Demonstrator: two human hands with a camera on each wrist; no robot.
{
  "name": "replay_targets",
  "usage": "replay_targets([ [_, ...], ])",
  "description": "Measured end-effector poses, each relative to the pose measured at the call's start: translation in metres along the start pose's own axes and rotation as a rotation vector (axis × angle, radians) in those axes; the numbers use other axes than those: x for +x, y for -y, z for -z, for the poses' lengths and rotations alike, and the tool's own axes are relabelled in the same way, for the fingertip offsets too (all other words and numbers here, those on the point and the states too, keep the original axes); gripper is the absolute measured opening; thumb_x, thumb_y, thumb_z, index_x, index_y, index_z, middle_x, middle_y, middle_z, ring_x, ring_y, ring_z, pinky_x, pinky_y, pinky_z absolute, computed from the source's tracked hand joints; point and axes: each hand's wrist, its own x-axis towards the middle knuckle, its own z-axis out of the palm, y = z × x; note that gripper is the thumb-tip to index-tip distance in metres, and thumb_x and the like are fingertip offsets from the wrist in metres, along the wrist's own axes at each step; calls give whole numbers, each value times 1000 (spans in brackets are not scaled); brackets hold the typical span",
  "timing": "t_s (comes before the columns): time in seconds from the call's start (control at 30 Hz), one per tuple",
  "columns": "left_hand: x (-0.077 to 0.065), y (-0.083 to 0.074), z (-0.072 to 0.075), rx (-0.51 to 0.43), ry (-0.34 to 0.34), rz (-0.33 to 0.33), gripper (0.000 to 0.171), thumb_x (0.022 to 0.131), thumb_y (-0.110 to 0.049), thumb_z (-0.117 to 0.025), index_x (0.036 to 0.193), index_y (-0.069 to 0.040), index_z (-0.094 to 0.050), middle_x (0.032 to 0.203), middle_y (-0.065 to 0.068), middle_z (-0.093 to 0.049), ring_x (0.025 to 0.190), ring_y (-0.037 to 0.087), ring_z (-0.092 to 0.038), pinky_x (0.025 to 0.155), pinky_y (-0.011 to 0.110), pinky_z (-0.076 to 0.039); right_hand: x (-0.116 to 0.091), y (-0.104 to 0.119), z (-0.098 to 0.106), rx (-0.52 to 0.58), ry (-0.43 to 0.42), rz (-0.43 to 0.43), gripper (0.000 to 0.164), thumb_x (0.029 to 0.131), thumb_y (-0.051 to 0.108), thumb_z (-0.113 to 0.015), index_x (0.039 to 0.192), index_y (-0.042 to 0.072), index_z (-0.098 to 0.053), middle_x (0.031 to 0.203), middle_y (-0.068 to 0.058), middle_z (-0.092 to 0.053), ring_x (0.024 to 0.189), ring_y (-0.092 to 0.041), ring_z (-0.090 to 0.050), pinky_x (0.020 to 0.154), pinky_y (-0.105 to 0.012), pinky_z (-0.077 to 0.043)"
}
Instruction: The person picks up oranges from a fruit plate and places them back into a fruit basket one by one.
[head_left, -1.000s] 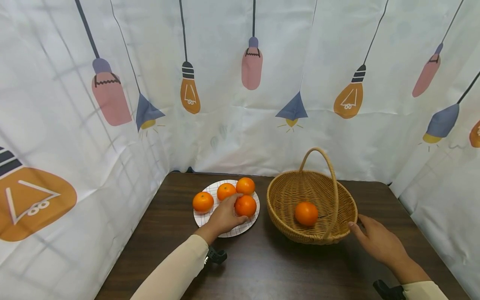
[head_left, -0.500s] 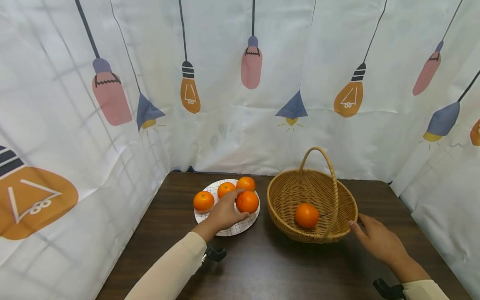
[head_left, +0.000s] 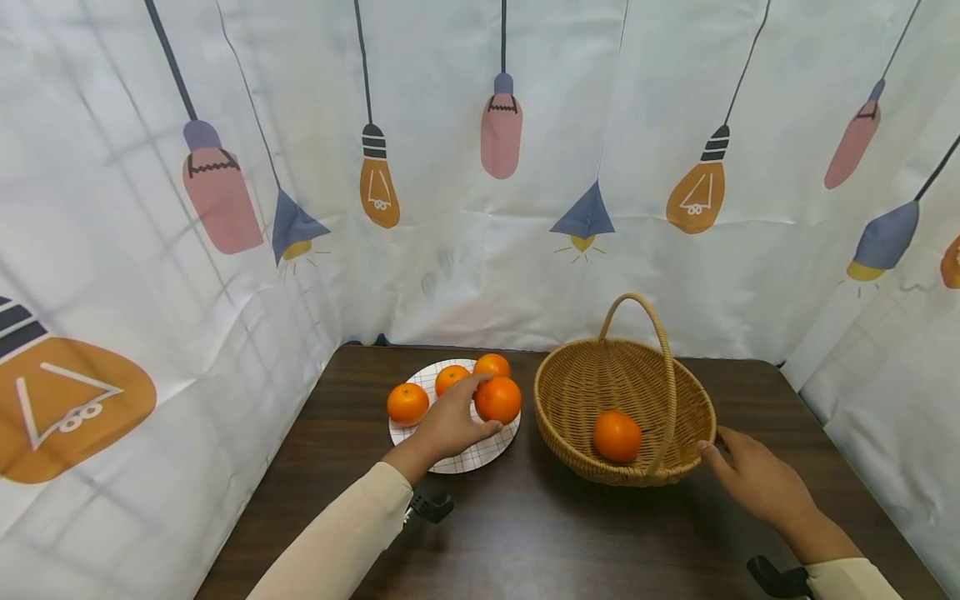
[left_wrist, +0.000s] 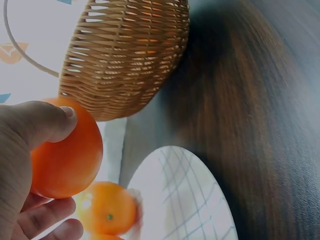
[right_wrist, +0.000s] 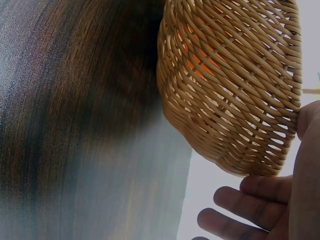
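Note:
My left hand point(head_left: 450, 425) holds an orange point(head_left: 498, 401) between thumb and fingers over the right side of a white plate point(head_left: 468, 460) with a thin grid pattern. In the left wrist view the held orange point(left_wrist: 70, 155) is raised above the plate point(left_wrist: 185, 200). Three more oranges sit on the plate, one of them at its left edge point(head_left: 407, 404). To the right stands a wicker basket point(head_left: 570, 375) with a tall handle and one orange point(head_left: 617, 436) inside. At the basket's right rim, my right hand point(head_left: 765, 483) grips with thumb and index finger; its other fingers extend below the rim.
Both plate and basket stand on a dark wooden table point(head_left: 525, 533). The basket's arched handle point(head_left: 667, 375) rises over its right part. A white curtain point(head_left: 465, 275) printed with lamps surrounds the table at the back and sides.
The orange in my left hand has lifted off the plate and shifted slightly right. In the basket the orange has moved a touch to the right. My right hand stays at the rim.

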Motion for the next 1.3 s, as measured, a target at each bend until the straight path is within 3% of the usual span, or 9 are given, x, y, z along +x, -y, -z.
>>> replay_targets([
  [0.3, 1, -11, 8, -15, 1, 4, 83, 82, -40, -85, 151, -18, -46, 145, 7, -54, 125, 26, -56, 102, 49, -48, 0, 0, 1, 3, -4, 16, 76, 109, 53, -38, 147, -14, -41, 141, -40, -48, 121, -57, -52, 83, -68, -49],
  [0.83, 7, -22, 13, -46, -19, -53, 80, 82, -36, -86, 150, -22, -46, 139, 2, -56, 114, 21, -59, 94, 42, -50, -1, 4, 3, 1, -2, 6, 74, 108, 53, -39, 145, -11, -44, 139, -37, -52, 120, -55, -54, 78, -64, -52],
  [1.3, 12, -35, 17, -61, 7, -83, 83, 84, -36, -84, 154, -22, -42, 147, 2, -51, 122, 23, -56, 98, 46, -49, 0, 2, 3, 13, -10, 13, 73, 108, 53, -39, 145, -10, -45, 137, -35, -54, 118, -54, -56, 77, -63, -52],
])
